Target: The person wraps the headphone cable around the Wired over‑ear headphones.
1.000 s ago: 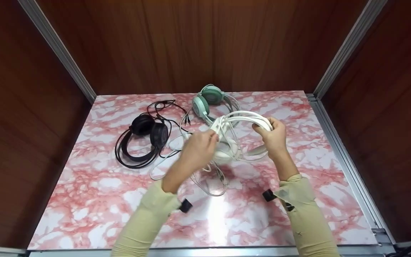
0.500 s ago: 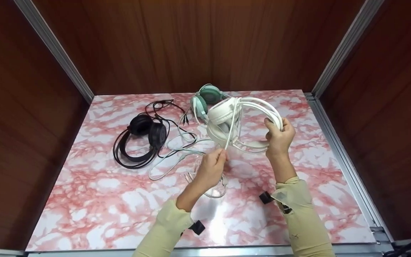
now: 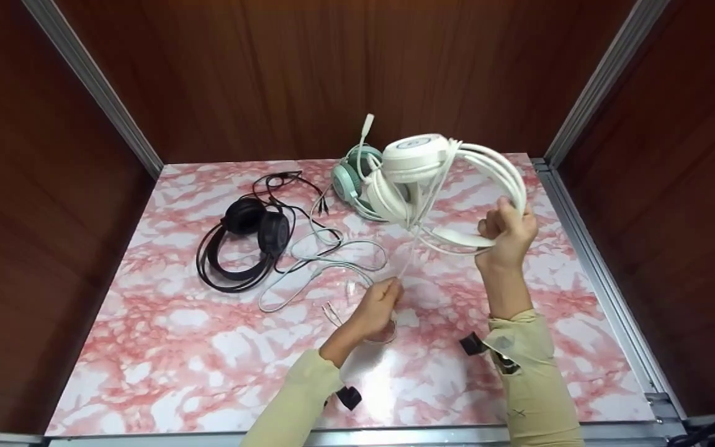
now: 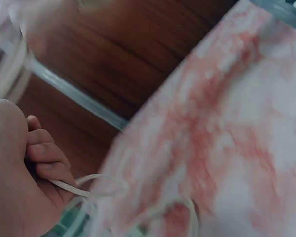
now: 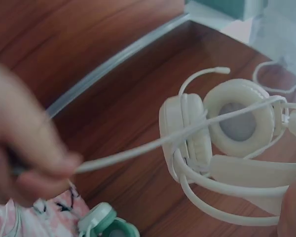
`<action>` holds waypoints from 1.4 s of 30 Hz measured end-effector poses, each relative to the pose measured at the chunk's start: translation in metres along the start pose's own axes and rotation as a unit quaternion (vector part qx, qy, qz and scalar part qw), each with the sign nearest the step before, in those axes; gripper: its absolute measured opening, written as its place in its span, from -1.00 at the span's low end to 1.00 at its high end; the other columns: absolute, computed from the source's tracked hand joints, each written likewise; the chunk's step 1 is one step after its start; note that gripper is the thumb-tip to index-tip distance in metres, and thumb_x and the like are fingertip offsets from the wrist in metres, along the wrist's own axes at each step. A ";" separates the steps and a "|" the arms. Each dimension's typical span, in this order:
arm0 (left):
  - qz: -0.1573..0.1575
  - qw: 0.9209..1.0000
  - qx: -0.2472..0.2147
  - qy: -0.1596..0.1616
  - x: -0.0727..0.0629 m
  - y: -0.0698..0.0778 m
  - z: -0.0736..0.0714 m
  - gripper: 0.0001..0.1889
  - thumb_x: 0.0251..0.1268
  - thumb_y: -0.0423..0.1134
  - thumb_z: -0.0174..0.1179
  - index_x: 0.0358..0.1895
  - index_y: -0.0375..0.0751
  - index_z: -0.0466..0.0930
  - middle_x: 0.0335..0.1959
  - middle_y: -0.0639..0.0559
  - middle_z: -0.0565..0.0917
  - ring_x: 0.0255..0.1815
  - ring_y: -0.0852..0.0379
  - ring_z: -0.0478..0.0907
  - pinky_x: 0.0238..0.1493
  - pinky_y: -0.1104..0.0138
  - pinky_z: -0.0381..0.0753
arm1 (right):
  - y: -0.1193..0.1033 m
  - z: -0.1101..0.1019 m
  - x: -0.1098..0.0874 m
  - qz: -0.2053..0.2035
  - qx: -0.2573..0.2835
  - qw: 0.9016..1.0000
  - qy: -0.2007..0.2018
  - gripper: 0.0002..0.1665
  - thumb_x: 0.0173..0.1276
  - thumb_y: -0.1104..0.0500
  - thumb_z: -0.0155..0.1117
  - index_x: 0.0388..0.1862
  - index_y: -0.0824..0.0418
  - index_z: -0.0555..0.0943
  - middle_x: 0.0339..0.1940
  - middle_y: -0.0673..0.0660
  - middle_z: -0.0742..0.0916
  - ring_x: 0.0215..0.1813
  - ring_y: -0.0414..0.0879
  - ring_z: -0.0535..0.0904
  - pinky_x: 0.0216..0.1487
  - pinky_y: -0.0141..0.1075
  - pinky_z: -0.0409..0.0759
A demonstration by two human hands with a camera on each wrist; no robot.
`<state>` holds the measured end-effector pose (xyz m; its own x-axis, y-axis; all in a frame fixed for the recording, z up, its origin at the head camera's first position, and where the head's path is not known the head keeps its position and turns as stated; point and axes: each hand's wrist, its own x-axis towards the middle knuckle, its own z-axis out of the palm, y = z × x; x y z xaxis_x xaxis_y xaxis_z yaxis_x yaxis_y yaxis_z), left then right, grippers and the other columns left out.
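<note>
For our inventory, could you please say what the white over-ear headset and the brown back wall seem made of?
White headset: probably smooth, low-sheen plastic, given its rigid-looking curves. Brown back wall: seemingly satin wood or laminate, judging by streaked grain.

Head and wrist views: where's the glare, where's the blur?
Head view: bright glare on the pink-and-white marbled tabletop, near its front edge between the sleeves. Left wrist view: bare right hand smeared at upper left, tabletop pattern soft. Right wrist view: bare left hand blurred, white over-ear headset with boom mic clearer.
</note>
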<state>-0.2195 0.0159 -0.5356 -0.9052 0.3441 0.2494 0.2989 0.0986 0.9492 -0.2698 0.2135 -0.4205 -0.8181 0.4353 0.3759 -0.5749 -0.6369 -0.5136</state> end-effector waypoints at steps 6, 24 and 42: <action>-0.029 0.998 -0.033 -0.035 0.002 -0.010 -0.018 -0.57 0.60 -0.35 -0.26 -0.46 -0.64 0.33 -0.69 0.12 0.26 -0.68 0.32 0.17 -0.56 0.42 0.20 | -0.019 0.004 0.002 0.049 0.110 0.991 -0.055 -0.57 0.19 0.34 0.34 -0.58 0.27 0.23 -0.69 0.01 0.02 -0.71 -0.23 -0.09 -0.68 -0.42 -0.06; -0.010 0.997 -0.009 -0.070 0.006 -0.035 -0.036 -0.69 0.57 -0.44 -0.27 -0.34 -0.61 0.35 -0.60 0.06 0.27 -0.58 0.27 0.19 -0.46 0.43 0.22 | -0.034 -0.001 0.007 0.246 0.335 0.892 -0.176 -0.66 0.33 0.28 0.15 -0.59 0.25 0.28 -0.76 -0.02 0.16 -0.75 -0.19 0.09 -0.65 -0.37 0.10; -0.031 0.986 0.149 0.073 0.056 -0.028 -0.084 -0.68 0.38 -0.11 0.19 -0.54 -0.10 0.40 -0.69 0.20 0.22 -0.62 0.23 0.18 -0.52 0.34 0.18 | -0.023 -0.013 0.006 0.267 0.361 0.785 -0.428 -0.61 0.36 0.12 0.12 -0.19 0.51 0.41 -0.57 0.20 0.43 -0.57 -0.05 0.30 -0.56 -0.30 0.32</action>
<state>-0.3039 -0.0457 -0.5323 -0.9517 0.1933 0.2386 0.2979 0.3928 0.8700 -0.2617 0.2387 -0.4169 -0.4515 -0.4061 0.7945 0.2574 -0.9119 -0.3198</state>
